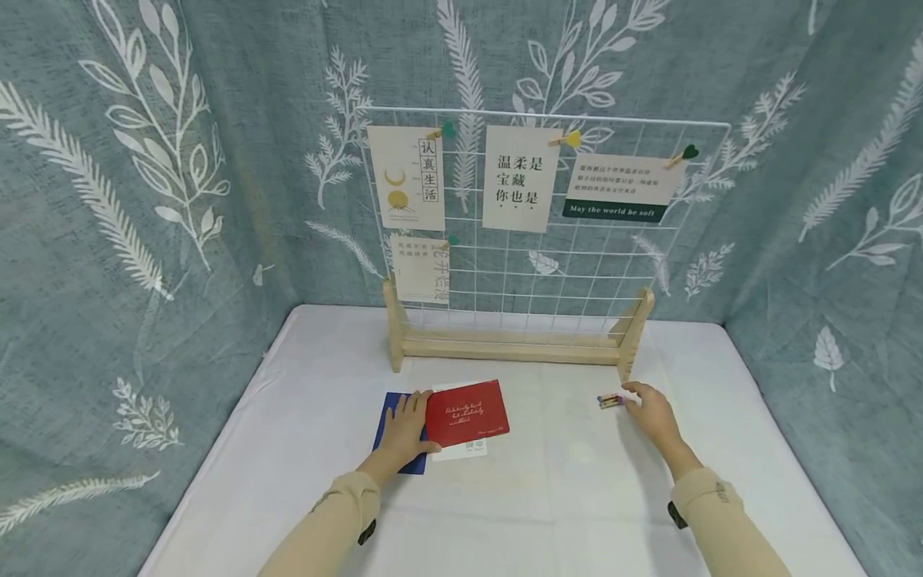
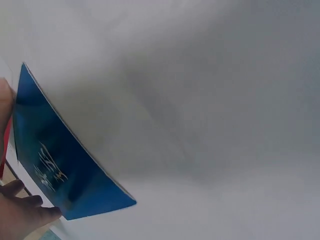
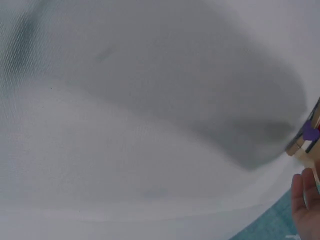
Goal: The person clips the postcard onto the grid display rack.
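My left hand lies with spread fingers over a blue card and the left edge of a red card with white script. The thumb is at the red card's lower left corner. Beneath the red card a white card sticks out. In the left wrist view the blue card shows gold lettering. At the right, my right hand is beside a few small wooden clothespins, its fingers bent loosely and apart. A purple heart clothespin shows near the fingers in the right wrist view.
Behind the cards stands a white wire grid on a wooden base. Several printed cards hang there on heart clothespins, among them a moon card and a green-banded card. A leaf-patterned curtain surrounds the white table.
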A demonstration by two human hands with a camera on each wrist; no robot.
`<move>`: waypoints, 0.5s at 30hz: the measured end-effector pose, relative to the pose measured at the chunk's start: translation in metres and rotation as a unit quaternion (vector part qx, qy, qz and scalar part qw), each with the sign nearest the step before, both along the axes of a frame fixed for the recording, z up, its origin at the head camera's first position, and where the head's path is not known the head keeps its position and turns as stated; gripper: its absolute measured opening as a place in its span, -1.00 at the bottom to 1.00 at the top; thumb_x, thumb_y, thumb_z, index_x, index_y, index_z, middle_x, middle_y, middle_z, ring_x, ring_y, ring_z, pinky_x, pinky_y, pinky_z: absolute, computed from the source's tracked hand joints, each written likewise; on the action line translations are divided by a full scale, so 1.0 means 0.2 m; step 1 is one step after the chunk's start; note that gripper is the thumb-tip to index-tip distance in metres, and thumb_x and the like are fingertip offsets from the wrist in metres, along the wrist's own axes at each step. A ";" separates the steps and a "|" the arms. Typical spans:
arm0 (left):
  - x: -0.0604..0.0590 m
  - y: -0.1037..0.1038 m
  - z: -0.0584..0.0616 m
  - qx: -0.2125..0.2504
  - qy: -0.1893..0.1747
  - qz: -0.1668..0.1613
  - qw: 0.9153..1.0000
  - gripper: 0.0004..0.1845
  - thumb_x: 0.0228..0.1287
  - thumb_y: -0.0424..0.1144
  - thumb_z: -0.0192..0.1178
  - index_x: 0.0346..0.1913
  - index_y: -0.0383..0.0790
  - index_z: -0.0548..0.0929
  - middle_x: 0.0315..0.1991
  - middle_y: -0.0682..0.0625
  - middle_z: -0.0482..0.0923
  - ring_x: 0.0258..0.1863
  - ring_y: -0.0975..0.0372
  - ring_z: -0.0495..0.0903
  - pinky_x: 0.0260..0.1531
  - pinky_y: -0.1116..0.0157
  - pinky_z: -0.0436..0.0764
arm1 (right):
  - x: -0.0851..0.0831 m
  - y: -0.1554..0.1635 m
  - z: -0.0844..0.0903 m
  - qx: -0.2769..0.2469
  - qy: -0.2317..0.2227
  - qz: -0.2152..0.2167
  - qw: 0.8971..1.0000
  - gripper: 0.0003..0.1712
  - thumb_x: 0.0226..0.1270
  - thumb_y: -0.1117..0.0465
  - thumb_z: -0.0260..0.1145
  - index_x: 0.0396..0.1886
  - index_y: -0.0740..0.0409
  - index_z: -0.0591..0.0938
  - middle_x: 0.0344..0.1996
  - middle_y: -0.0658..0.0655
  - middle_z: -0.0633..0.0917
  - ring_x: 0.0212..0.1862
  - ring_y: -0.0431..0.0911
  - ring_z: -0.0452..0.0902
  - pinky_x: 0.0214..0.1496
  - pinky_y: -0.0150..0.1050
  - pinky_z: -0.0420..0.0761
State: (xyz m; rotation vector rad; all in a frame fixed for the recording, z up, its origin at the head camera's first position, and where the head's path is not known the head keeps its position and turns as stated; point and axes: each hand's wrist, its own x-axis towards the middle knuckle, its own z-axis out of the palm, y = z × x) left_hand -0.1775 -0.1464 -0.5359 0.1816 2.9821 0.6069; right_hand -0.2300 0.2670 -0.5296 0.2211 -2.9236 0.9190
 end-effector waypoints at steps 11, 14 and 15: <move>0.03 0.04 -0.03 0.060 0.095 0.004 0.994 0.03 -0.35 -0.30 0.59 0.25 -0.40 0.21 0.07 -0.34 0.47 0.04 -0.14 0.47 0.06 -0.08 0.48 | -0.01 -0.04 -0.04 0.012 0.002 0.006 1.000 -0.73 0.17 0.50 0.19 -0.11 0.53 0.56 -0.12 0.52 0.60 -0.01 0.36 0.51 0.06 0.16 0.51; 0.04 0.06 -0.02 0.078 0.085 0.013 0.993 0.01 -0.32 -0.37 0.57 0.26 -0.33 0.18 0.02 -0.34 0.50 -0.03 -0.14 0.51 -0.06 -0.04 0.54 | -0.01 -0.05 -0.05 0.010 0.012 -0.003 1.000 -0.75 0.14 0.49 0.22 -0.16 0.53 0.57 -0.18 0.50 0.61 -0.07 0.34 0.53 0.02 0.15 0.52; 0.03 0.06 -0.01 0.081 0.074 0.018 0.994 0.01 -0.30 -0.38 0.56 0.27 -0.30 0.16 0.01 -0.34 0.51 -0.06 -0.13 0.52 -0.10 -0.03 0.56 | -0.01 -0.05 -0.05 0.008 0.014 -0.007 1.000 -0.76 0.13 0.48 0.23 -0.18 0.53 0.57 -0.22 0.49 0.62 -0.12 0.32 0.54 -0.01 0.14 0.53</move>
